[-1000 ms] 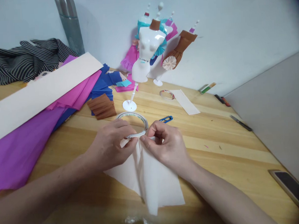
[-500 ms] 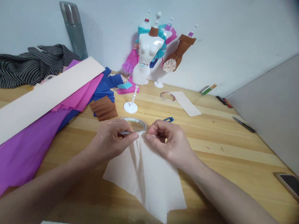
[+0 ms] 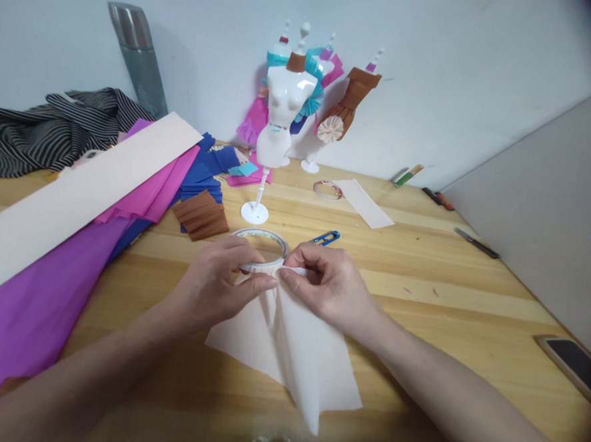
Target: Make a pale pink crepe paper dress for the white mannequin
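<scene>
Head view: we pinch the white paper (image 3: pixel 293 341) at its gathered top.
Left hand (image 3: pixel 214 286) and right hand (image 3: pixel 324 286) both close thumb and fingers on that top; the paper fans out on the bench (image 3: pixel 430 286) toward us, tape roll (image 3: pixel 263 235) just behind.

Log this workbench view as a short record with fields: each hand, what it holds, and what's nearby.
Left hand: pinches the gathered top of the cream paper, against the tape roll
Right hand: pinches the same gathered top from the other side
Cream paper: fans out toward the person on the wooden table
Behind the hands: blue thread snips, white mini mannequin, brown pleated paper
Far right: phone at the table edge
</scene>
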### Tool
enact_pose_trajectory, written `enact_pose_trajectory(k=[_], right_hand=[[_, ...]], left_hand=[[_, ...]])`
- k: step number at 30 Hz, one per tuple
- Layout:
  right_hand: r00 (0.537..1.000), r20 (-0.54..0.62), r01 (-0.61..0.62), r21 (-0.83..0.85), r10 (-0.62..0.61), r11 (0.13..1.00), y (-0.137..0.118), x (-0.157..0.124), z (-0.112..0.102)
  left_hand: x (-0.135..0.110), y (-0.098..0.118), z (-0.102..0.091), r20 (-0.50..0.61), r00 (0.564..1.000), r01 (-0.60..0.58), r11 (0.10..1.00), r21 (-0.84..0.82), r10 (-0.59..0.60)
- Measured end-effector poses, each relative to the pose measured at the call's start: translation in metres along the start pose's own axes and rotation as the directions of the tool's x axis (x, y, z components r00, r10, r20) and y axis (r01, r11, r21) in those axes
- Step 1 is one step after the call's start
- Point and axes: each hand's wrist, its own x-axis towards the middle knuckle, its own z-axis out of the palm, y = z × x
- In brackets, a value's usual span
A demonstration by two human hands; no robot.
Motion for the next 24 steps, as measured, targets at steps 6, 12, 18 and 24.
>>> enact_pose_trajectory(k=[6, 12, 18, 24], right_hand=[[1.000, 0.006, 0.013, -0.002, -0.013, 1.000, 0.0006, 0.0005, -0.0007], [1.000, 0.000, 0.026, -0.024, -0.026, 0.999, 0.0008, 0.0005, -0.0013], [1.000, -0.002, 0.031, -0.034, -0.031, 0.999, 0.0005, 0.0013, -0.0017], [0.999, -0.005, 0.048, -0.032, -0.048, 0.998, -0.0015, 0.0017, -0.0019]], left_hand=[[0.0002, 0.0042, -0.0007, 0.004, 1.000, 0.020, 0.999, 0.031, -0.020], [0.0004, 0.0050, -0.0008, -0.010, 1.000, 0.017, 1.000, 0.023, -0.017], [-0.0003, 0.0042, 0.0003, -0.012, 1.000, 0.021, 1.000, 0.016, -0.021], [0.0002, 0.0061, -0.0008, -0.013, 0.998, 0.066, 0.998, -0.018, -0.066]])
